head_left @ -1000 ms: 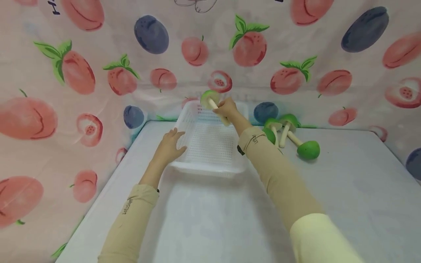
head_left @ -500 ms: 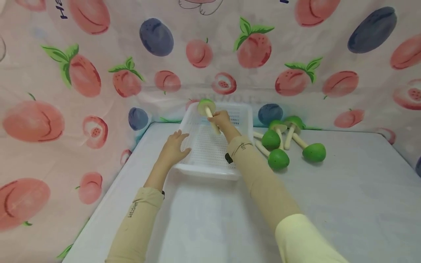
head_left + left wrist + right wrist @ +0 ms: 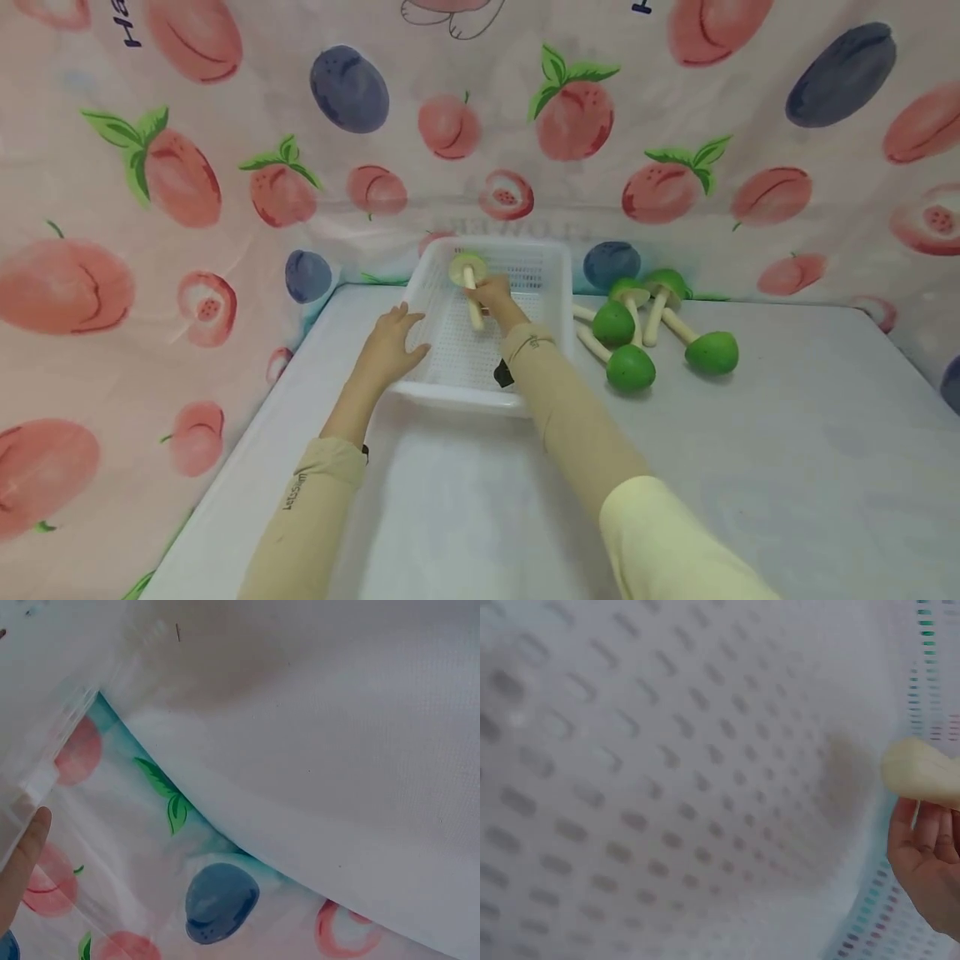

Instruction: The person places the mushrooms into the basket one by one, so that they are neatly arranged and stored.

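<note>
My right hand (image 3: 492, 295) pinches a toy mushroom (image 3: 471, 287) by its pale stem, inside the white plastic basket (image 3: 468, 398). The green cap points toward the basket's back wall, with the stem slanting down toward the front. In the right wrist view the rounded stem end (image 3: 919, 771) shows above curled fingers (image 3: 922, 847), over the perforated basket floor. At the basket's left side, my left hand (image 3: 386, 346) has its fingers spread and thumb apart, right at the rim. One finger (image 3: 26, 851) appears against the basket's edge in the left wrist view.
Several green-capped toy mushrooms (image 3: 632, 367) lie in a cluster on the white table (image 3: 810, 433), just right of the basket. A fruit-print cloth (image 3: 465, 200) hangs close behind the basket and along the left side.
The right hand has lowered the mushroom from above the basket's back rim into the basket, moving slightly left and nearer. The left hand stays at the rim.
</note>
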Motion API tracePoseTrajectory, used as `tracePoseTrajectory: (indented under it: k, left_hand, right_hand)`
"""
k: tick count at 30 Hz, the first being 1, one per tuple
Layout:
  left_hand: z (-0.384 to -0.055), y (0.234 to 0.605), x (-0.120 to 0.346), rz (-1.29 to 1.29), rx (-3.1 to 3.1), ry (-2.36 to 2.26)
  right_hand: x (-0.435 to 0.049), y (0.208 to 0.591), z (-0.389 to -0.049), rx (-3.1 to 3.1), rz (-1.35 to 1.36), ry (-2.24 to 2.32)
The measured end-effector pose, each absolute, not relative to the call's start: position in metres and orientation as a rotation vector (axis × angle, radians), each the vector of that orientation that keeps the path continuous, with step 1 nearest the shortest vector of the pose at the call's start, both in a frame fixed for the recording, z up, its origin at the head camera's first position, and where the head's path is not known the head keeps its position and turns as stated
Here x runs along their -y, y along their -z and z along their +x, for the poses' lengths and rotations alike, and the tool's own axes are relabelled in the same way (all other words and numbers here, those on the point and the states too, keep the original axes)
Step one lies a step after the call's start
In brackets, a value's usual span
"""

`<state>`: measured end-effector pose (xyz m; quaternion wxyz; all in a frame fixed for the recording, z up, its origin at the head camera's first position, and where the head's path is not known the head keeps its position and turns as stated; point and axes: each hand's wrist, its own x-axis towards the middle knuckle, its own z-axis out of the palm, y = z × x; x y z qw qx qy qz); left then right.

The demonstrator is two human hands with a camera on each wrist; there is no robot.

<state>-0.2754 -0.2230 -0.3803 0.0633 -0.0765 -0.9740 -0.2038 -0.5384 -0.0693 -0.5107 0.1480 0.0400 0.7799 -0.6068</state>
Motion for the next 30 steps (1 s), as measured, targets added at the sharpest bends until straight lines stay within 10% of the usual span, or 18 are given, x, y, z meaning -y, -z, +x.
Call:
tracePoseTrajectory:
  k: [30]
  left_hand:
    - [-0.275, 0.381, 0.223, -0.218, 2.905, 0.632]
  right_hand:
    - [0.076, 0.524, -0.539, -2.308, 0.153, 1.531]
